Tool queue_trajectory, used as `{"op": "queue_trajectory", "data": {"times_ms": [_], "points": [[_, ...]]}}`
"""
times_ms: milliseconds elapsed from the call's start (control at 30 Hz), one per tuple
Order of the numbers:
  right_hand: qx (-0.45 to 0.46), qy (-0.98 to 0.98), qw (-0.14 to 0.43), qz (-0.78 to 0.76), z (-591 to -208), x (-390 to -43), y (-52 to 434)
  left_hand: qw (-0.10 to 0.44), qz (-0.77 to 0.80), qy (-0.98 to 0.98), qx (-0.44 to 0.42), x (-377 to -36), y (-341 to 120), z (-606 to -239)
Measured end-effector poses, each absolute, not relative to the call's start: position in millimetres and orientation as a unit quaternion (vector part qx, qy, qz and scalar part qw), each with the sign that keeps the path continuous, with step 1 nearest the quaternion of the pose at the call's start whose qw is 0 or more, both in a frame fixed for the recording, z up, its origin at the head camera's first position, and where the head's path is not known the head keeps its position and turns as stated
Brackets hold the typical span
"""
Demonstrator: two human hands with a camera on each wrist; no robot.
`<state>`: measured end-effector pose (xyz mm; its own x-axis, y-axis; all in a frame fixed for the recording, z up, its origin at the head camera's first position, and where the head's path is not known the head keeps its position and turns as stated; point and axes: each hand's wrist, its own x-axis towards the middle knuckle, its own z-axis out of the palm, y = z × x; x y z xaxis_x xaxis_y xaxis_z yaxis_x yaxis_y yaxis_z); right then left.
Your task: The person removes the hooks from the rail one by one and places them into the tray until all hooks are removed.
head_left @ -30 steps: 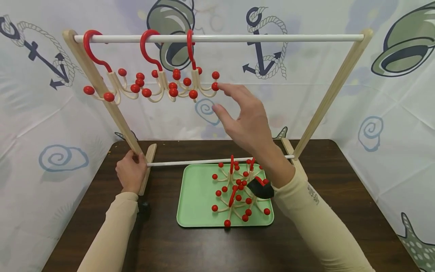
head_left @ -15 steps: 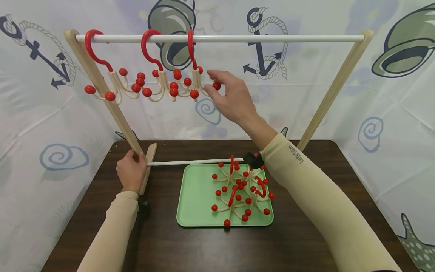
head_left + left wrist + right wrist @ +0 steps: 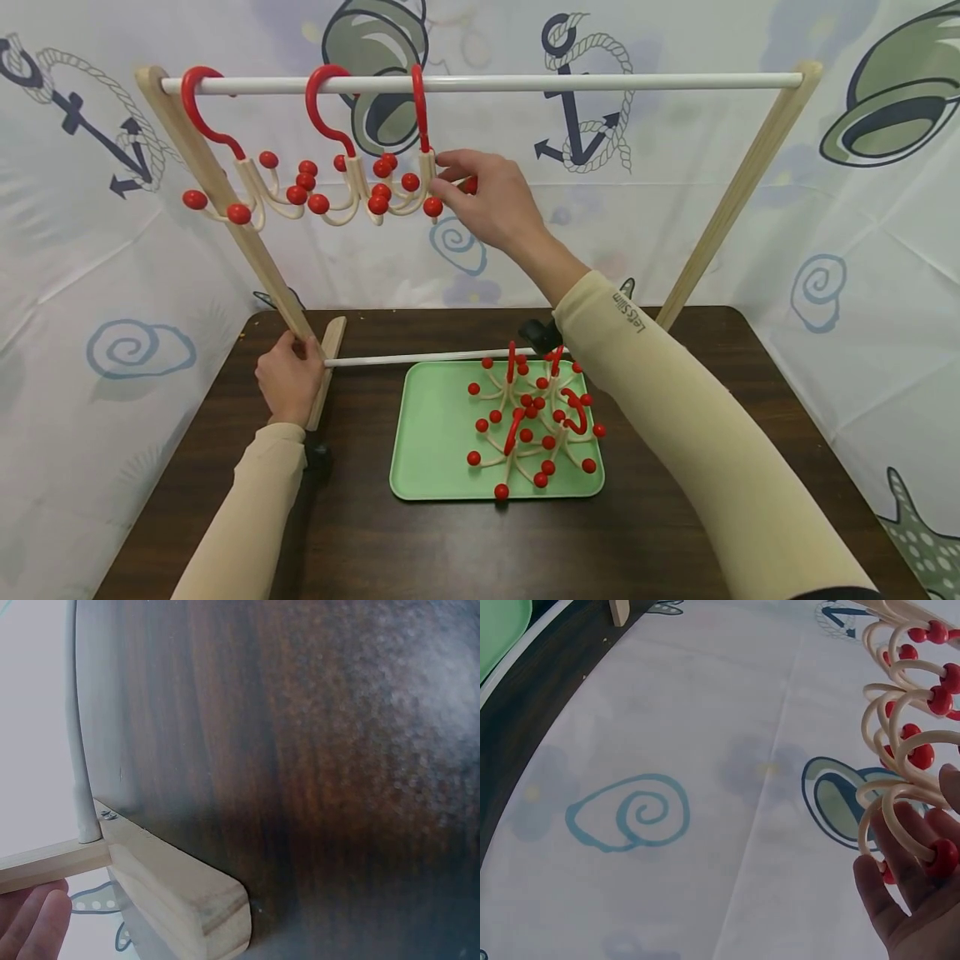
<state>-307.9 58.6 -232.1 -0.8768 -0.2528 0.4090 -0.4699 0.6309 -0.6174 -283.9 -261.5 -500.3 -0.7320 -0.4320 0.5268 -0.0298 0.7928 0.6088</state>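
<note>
The left hand (image 3: 288, 377) gripped the lower end of the left post (image 3: 254, 250), its fingertips showing against the wood in the left wrist view. Well above that hand hung the first hanger (image 3: 251, 179), its red hook over the upper rail (image 3: 600, 82) and its pale curved arms ending in red balls. A wooden foot (image 3: 333, 337) lay just to the left hand's right, and from there the lower rail (image 3: 412, 359) ran rightward until the right sleeve (image 3: 675, 400) hid it. The second hanger (image 3: 357, 183) hung near the right hand (image 3: 491, 200), on its left. Closest was the third hanger (image 3: 426, 171), its stem at the tips of the right thumb and forefinger. That hand's fingers were curved and spread about the arms; I could not tell whether they pinched the stem or only touched it. Below the right hand, the green tray (image 3: 431, 433) lay on the bench (image 3: 360, 533), bearing a cluster of tray hangers (image 3: 513, 432) on its right part. Well to the right of that hand leaned the right post (image 3: 741, 192). Counted, there were three hangers on the upper rail, four on the one tray, two rails and two posts.
</note>
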Motion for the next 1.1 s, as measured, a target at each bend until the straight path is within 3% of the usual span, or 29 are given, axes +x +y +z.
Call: {"op": "queue_trajectory", "data": {"times_ms": [300, 1100], "points": [[0.177, -0.902, 0.126, 0.374, -228.7, -312.7, 51.9, 0.346, -0.296, -0.881, 0.129, -283.3, -261.1, -499.6], [0.164, -0.897, 0.169, 0.373, -231.1, -310.5, 55.9, 0.347, -0.3, -0.88, 0.128, -282.6, -261.2, -499.9]]}}
